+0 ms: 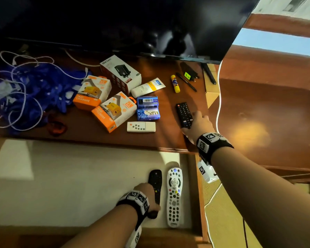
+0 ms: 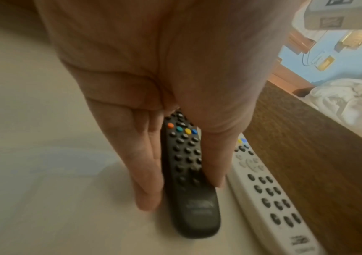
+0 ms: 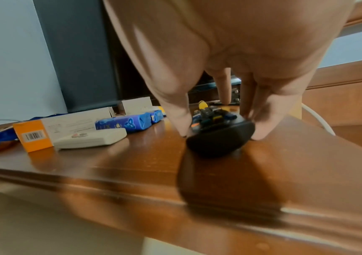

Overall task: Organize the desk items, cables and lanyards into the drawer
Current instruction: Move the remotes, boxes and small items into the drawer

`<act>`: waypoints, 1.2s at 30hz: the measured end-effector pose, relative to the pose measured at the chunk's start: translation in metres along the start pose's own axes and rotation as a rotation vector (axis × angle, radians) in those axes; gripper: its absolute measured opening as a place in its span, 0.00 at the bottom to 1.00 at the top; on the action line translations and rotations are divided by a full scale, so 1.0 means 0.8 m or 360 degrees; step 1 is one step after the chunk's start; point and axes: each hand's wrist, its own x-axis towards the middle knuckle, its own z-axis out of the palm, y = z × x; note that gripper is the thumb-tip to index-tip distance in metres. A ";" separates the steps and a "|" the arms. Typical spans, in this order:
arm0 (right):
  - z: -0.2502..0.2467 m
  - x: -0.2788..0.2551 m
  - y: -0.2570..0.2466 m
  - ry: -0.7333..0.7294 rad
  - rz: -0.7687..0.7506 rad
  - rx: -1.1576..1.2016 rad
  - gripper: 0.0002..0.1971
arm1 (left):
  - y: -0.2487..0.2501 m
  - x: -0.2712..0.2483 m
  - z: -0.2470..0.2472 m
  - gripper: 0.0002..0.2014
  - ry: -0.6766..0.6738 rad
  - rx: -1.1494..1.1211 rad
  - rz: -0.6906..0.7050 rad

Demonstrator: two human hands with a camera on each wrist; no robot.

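In the lower middle of the head view the left hand reaches into the open drawer, its fingers on one side and the thumb on the other pinching a slim black remote that lies on the pale drawer floor. Just beside it, toward the right wall of the drawer, lies a white remote, parallel to the black one and not touching it. At the right centre of the frame the right hand is on the wooden surface, its fingers curled round the near end of a larger black remote near the right edge. To the left of that lies a small white remote, and above it two blue soap packs. Further left stand two orange and white charger boxes, with a larger white box behind them and a white tube beside it. At the far left of the frame blue lanyards lie tangled with white cables. Toward the upper right of the surface are a yellow glue stick, a black pen and a black plug, all under the dark television screen.
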 end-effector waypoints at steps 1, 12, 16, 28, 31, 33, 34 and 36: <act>0.003 0.002 0.000 0.0000 -0.0002 0.0009 0.34 | 0.003 0.002 0.001 0.26 -0.0023 0.0013 0.0029; 0.006 -0.019 0.022 -0.0098 -0.0023 -0.0095 0.28 | -0.002 0.030 -0.013 0.26 0.0185 -0.0331 -0.0005; 0.001 -0.043 0.031 -0.0049 -0.0024 0.0003 0.25 | 0.006 0.032 -0.004 0.27 0.0109 -0.0322 0.0046; 0.031 -0.201 0.066 -0.0218 -0.0471 0.0285 0.24 | -0.029 -0.041 -0.068 0.15 0.0598 -0.0335 0.0064; 0.048 -0.231 0.065 -0.0348 -0.0550 0.0130 0.28 | -0.050 -0.078 -0.120 0.11 0.1192 -0.0424 0.0171; 0.058 -0.246 0.057 -0.0410 -0.0600 -0.0034 0.26 | -0.056 -0.085 -0.154 0.14 0.1493 -0.0328 0.0375; 0.065 -0.251 0.051 -0.0430 -0.0617 -0.0086 0.26 | -0.055 -0.085 -0.171 0.17 0.1575 -0.0237 0.0454; 0.082 -0.255 0.039 -0.0455 -0.0631 -0.0190 0.27 | -0.049 -0.078 -0.197 0.23 0.1556 -0.0047 0.0506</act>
